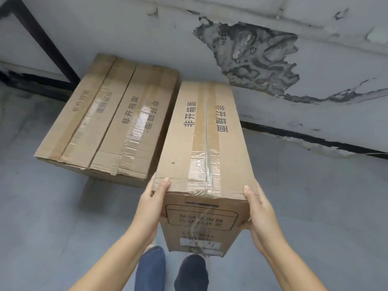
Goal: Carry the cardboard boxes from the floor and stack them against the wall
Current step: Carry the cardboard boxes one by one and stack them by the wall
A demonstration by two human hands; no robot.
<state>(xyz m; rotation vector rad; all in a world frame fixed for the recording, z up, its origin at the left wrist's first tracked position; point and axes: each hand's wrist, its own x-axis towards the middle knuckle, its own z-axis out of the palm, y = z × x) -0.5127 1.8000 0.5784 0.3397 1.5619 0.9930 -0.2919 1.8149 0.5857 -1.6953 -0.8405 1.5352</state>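
Left hand point(154, 201) and right hand point(259, 208) clamp the near end of the carried box point(206, 148), thumbs on top, far end reaching the wall point(126, 28). Keep it level, set it flush beside the two stacked boxes point(109, 122) at that wall. Black frame point(42, 43) left of them; path looks open.

Your forearms are bare to the frame edge, no sleeves visible. Left hand point(154, 203) and right hand point(261, 215): no gloves, rings or watch bands; nails short. Below: blue denim trouser leg point(150, 269) on your left, dark navy shoe or leg covering point(192, 271) on your right.
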